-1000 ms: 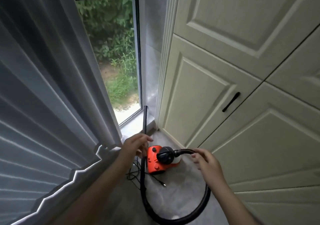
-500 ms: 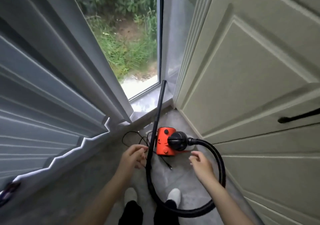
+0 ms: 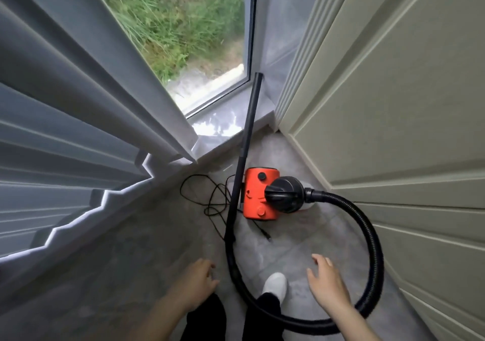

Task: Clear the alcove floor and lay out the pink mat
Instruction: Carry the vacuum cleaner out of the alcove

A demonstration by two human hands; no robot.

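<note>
Head view: orange vacuum (image 3: 258,196) on alcove floor (image 3: 147,238) at 12 o'clock, black hose (image 3: 368,238) looping to 3 o'clock. Left hand (image 3: 195,280) and right hand (image 3: 326,284) both released, grasping nothing. Pink mat not in sight.

The vacuum cleaner (image 3: 258,196) is bright orange with a black top, and its ribbed hose (image 3: 372,249) and wand (image 3: 249,120) are black. The floor (image 3: 157,249) is mottled grey; cupboard doors (image 3: 393,104) are cream, curtains (image 3: 65,91) grey, one shoe (image 3: 274,284) white.
</note>
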